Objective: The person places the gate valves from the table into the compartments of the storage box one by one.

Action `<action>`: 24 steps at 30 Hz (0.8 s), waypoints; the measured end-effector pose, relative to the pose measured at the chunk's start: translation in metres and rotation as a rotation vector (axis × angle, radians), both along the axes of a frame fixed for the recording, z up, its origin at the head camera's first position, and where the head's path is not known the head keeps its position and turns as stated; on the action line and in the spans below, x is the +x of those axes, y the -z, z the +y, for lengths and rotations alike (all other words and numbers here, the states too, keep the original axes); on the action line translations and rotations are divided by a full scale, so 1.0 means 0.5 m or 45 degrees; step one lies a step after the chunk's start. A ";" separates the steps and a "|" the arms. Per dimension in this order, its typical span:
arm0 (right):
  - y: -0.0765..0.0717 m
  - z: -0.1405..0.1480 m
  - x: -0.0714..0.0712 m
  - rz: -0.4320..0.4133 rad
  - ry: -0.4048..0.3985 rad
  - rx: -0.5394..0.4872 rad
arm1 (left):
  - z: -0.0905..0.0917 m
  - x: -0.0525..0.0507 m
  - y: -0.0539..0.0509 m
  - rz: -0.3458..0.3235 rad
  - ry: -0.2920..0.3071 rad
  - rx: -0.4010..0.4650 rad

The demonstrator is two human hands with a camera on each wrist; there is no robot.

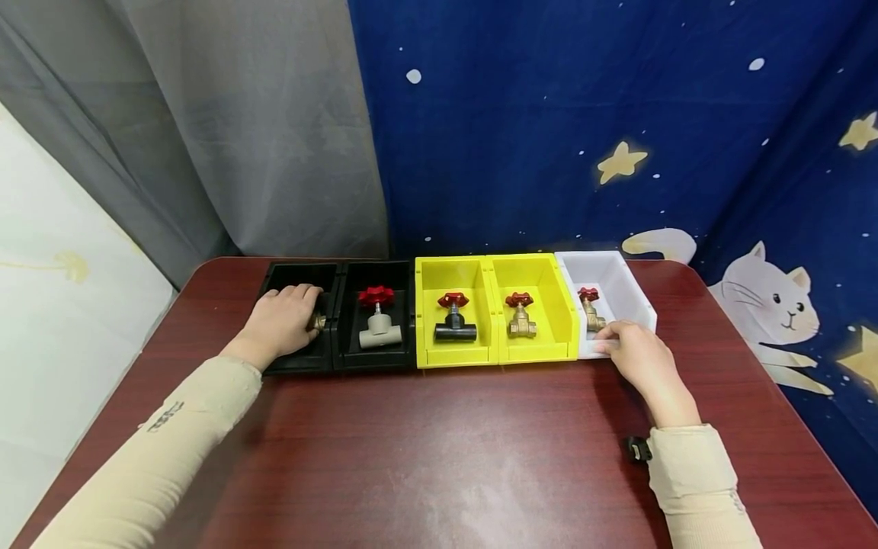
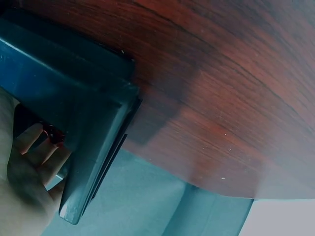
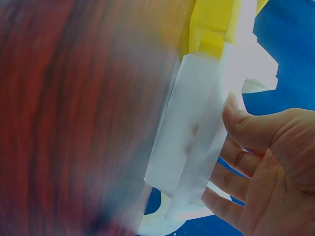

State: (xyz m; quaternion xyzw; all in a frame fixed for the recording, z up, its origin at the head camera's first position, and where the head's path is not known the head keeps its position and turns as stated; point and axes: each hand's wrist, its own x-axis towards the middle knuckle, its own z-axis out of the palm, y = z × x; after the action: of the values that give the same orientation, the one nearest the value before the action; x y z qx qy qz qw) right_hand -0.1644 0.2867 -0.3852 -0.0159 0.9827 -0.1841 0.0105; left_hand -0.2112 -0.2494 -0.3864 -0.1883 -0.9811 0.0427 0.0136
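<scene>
My left hand (image 1: 283, 320) reaches down into the leftmost black bin (image 1: 274, 276), over a brass valve (image 1: 318, 321) that it mostly covers. In the left wrist view, the fingers (image 2: 47, 155) are inside the bin by a red handwheel (image 2: 53, 133); any grip is hidden. My right hand (image 1: 638, 352) is at the front of the white bin (image 1: 600, 267), beside a brass valve with a red handwheel (image 1: 590, 308). The right wrist view shows loosely extended fingers (image 3: 236, 179) behind the bin's front wall and the thumb by its rim. No valve shows in that palm.
Between the hands, a second black bin (image 1: 373, 358) holds a grey valve (image 1: 379, 329). Two yellow bins (image 1: 456, 356) hold a black valve (image 1: 455, 328) and a brass valve (image 1: 522, 324). The bins stand side by side on a red-brown table (image 1: 446, 450), with curtains (image 1: 480, 152) behind.
</scene>
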 end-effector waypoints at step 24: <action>-0.037 -0.021 0.017 0.047 -0.055 0.070 | 0.052 0.096 -0.029 0.272 -0.195 0.618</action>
State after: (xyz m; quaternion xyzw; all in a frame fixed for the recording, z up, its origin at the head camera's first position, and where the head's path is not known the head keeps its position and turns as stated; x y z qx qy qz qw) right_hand -0.1560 0.2761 -0.3668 -0.0400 0.9869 -0.1563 -0.0032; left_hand -0.1629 -0.2236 -0.3717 -0.0994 -0.9669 -0.1731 0.1587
